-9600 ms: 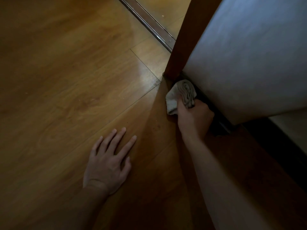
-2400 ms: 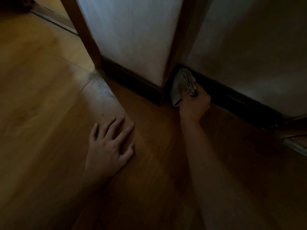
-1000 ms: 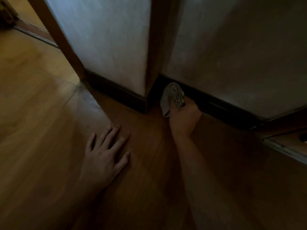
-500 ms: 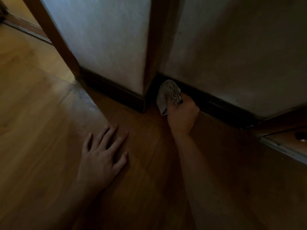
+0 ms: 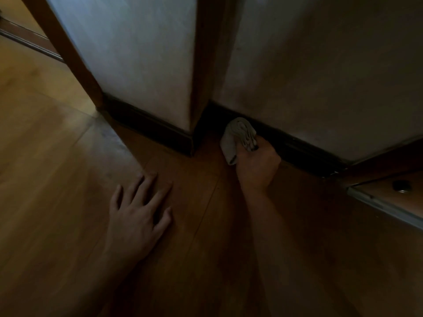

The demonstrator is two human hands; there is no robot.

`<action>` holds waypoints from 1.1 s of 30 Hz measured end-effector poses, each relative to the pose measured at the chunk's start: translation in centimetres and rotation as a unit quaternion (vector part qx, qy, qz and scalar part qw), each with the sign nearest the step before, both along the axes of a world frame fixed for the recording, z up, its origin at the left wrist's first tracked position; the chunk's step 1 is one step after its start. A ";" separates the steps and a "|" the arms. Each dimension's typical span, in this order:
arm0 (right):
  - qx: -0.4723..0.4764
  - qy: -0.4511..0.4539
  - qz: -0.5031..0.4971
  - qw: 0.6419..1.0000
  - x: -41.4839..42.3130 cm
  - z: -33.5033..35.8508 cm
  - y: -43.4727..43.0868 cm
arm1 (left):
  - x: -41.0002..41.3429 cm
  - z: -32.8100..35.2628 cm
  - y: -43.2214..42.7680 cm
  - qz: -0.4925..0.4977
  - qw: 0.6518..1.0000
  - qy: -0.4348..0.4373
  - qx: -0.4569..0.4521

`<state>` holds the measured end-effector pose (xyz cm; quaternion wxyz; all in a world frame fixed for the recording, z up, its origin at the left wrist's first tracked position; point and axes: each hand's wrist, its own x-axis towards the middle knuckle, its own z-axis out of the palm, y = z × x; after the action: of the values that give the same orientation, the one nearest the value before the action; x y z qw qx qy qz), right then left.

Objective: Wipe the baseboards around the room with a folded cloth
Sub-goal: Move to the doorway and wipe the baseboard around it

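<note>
Pressing against the baseboard (image 5: 302, 150), folded cloth (image 5: 237, 136) in curled fingers of the right hand (image 5: 257, 167); left hand (image 5: 137, 216) flat on floor (image 5: 68, 161).

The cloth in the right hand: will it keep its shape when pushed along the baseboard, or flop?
Probably floppy: the cloth bunches in soft folds above the right hand, one end hanging loose. Likely light: one hand's grip manages it.
</note>
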<state>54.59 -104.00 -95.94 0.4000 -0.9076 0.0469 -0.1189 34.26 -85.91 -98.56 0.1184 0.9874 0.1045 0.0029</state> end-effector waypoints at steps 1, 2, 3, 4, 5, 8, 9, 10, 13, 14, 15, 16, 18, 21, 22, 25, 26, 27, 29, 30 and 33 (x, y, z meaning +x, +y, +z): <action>-0.003 0.000 -0.009 1.000 -0.1 -0.1 -1.0 | 0.1 0.0 -0.1 0.000 1.000 0.001 0.002; -0.007 -0.005 -0.018 1.000 -0.3 -0.3 -2.1 | 0.1 0.1 -0.2 0.002 1.000 0.002 0.003; -0.007 -0.011 -0.029 0.999 -0.5 -0.4 -3.1 | 0.2 0.1 -0.3 0.003 1.000 0.004 0.004; -0.001 -0.014 -0.041 0.999 -0.8 -0.5 -4.1 | 0.2 0.1 -0.5 0.005 1.000 0.005 0.003; 0.008 -0.017 -0.051 0.999 -0.9 -0.5 -4.8 | 0.3 0.1 -0.6 0.007 1.000 0.007 0.002; 0.019 -0.027 -0.049 0.998 -0.9 -0.4 -5.4 | 0.5 0.0 -0.9 0.011 1.000 0.013 -0.005; 0.020 -0.029 -0.033 0.999 -0.7 -0.4 -5.1 | 0.5 0.0 -0.9 0.013 1.000 0.012 -0.006; 0.020 -0.033 -0.016 0.999 -0.6 -0.4 -4.7 | 0.5 -0.1 -0.9 0.014 1.000 0.012 -0.005; 0.019 -0.046 0.006 0.999 -0.5 -0.3 -4.4 | 0.4 -0.1 -0.8 0.013 1.000 0.012 -0.003; 0.020 -0.046 -0.001 0.999 -0.6 -0.4 -4.7 | 0.5 -0.1 -0.8 0.012 1.000 0.012 -0.005; 0.020 -0.044 -0.013 0.999 -0.6 -0.6 -5.1 | 0.5 0.0 -0.7 0.010 1.000 0.015 -0.006; 0.021 -0.040 -0.027 0.999 -0.7 -0.7 -5.4 | 0.5 0.0 -0.7 0.008 1.000 0.019 -0.006; 0.026 -0.034 -0.036 0.998 -0.7 -0.9 -5.1 | 0.4 0.0 -0.6 0.008 1.000 0.026 -0.001; 0.020 -0.024 -0.016 0.999 -0.4 -0.7 -2.9 | 0.3 0.0 -0.5 0.007 0.999 0.032 0.005; 0.009 -0.022 -0.009 1.000 -0.2 -0.5 -2.1 | 0.3 0.1 -0.5 0.006 0.999 0.032 0.007; -0.006 -0.014 0.013 1.000 0.4 -0.2 0.6 | 0.4 0.4 -0.6 0.001 1.000 0.031 0.000; -0.008 -0.011 0.021 1.000 0.5 -0.1 1.3 | 0.3 0.5 -0.6 -0.003 0.999 0.034 -0.004; -0.008 -0.010 0.030 0.999 0.6 -0.1 1.9 | 0.2 0.6 -0.7 -0.006 0.999 0.039 -0.005; -0.004 -0.006 0.051 0.999 0.7 0.0 2.5 | 0.0 0.7 -0.9 -0.007 0.999 0.048 -0.001; -0.001 -0.006 0.054 0.999 0.7 0.1 2.4 | 0.1 0.8 -1.0 -0.008 0.999 0.053 0.001; 0.000 -0.010 0.044 0.999 0.5 0.0 0.9 | 0.8 1.1 -1.6 -0.016 0.998 0.055 -0.010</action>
<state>55.08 -103.10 -95.97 0.4048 -0.9078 0.0034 -0.1100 35.06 -87.54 -97.48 0.1225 0.9864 0.0954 -0.0542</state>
